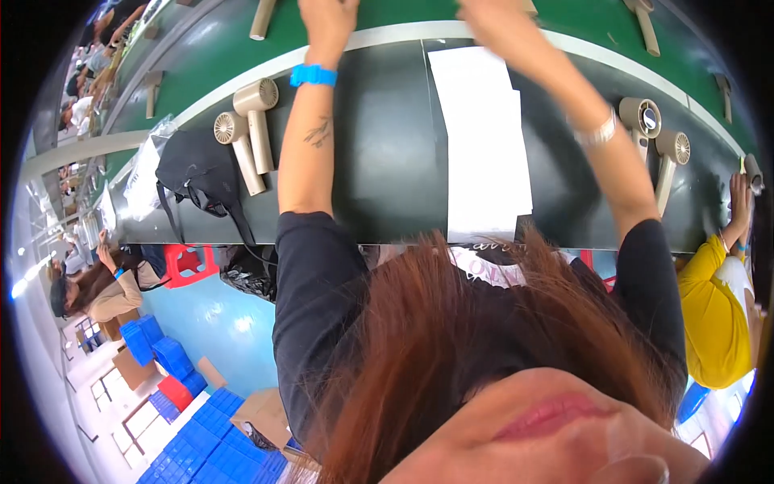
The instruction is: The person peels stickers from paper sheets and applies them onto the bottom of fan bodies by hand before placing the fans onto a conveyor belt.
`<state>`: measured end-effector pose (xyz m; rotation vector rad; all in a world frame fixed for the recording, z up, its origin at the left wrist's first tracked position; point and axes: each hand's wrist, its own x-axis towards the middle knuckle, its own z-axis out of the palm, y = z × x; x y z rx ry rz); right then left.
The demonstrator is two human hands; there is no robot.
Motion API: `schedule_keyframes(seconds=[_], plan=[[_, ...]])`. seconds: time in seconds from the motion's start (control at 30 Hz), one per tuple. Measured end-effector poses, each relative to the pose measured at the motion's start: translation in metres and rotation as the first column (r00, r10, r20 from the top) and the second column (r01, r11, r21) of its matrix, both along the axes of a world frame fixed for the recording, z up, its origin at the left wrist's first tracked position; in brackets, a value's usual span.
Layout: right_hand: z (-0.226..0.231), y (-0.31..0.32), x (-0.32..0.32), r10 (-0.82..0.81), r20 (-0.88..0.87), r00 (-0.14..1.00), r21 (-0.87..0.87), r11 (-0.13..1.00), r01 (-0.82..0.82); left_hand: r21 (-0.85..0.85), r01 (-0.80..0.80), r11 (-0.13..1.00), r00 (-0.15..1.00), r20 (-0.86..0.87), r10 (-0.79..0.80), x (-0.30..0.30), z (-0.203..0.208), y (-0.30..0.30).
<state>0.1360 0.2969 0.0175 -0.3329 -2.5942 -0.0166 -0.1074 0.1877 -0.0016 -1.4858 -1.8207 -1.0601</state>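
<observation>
- Green belt (403, 10) across the top of the frame, beyond a white edge strip and the dark worktop (379, 161).
- Left hand (329, 16) at top centre-left, cut off by the upper edge; whether its fingers are grasping anything, I cannot tell.
- Right hand (498, 18) at top centre-right, blurred and also cut off; I cannot tell how its fingers are set.
- Beige fan (263, 19) at upper left, on the belt, near the left hand.
- White sheets (488, 153), overlapping, on the worktop at centre, below the right hand.
- Two tan fans (259, 141) on the worktop at left, beside a black bag (197, 169).
- Two more fans (672, 147) at right, near the right forearm.
</observation>
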Motion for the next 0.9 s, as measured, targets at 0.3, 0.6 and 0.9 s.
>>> schedule_keyframes(seconds=[0.3,0.6,0.9], plan=[[0.004,-0.126,0.147,0.403,0.41,0.818,-0.516,0.842,-0.157,0.251,0.189,0.949,0.774,0.557,-0.301,0.118,0.092,-0.087],[-0.02,-0.099,0.135,-0.174,-0.068,0.982,-0.638,0.765,0.091,0.163,0.656,0.737,-0.062,0.985,-0.163,0.178,0.044,-0.1],[-0.027,-0.106,0.122,-0.266,0.059,0.962,-0.513,0.819,0.257,0.151,0.738,0.658,-0.225,0.974,0.029,0.202,0.004,-0.082]])
